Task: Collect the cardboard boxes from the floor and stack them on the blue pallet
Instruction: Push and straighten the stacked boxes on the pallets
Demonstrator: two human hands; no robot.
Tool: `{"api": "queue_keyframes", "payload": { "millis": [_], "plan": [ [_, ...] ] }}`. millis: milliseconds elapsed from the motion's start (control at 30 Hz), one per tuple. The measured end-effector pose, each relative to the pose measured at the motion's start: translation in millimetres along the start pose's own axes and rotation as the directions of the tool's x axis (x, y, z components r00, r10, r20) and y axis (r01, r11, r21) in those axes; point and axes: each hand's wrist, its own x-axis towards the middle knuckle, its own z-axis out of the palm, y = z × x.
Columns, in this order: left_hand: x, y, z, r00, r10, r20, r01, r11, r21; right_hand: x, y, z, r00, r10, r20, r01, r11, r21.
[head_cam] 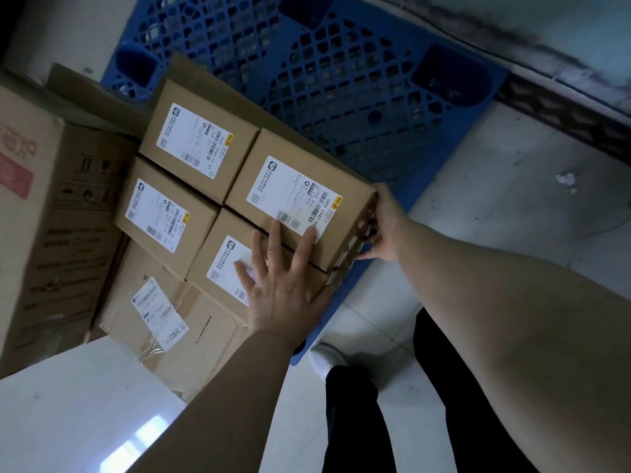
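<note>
Left hand spread flat atop small labelled brown cardboard boxes, right hand bracing their end, grip unclear, apparently squaring them on the blue plastic lattice pallet; next, another floor box.
</note>
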Motion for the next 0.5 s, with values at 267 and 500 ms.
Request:
{"api": "queue_keyframes", "payload": {
  "millis": [267,500],
  "plan": [
    [2.8,-2.7,-0.5,1.000,-0.002,0.018,0.003,0.999,-0.033,7.1,-2.6,-0.5,1.000,-0.012,-0.015,0.011,1.000,-0.023],
    [3.6,-1.2,-8.6,0.995,0.015,0.099,-0.015,1.000,0.003,-1.1,-8.8,-2.7,0.996,-0.043,-0.079,0.043,0.999,0.002]
  ]
}}
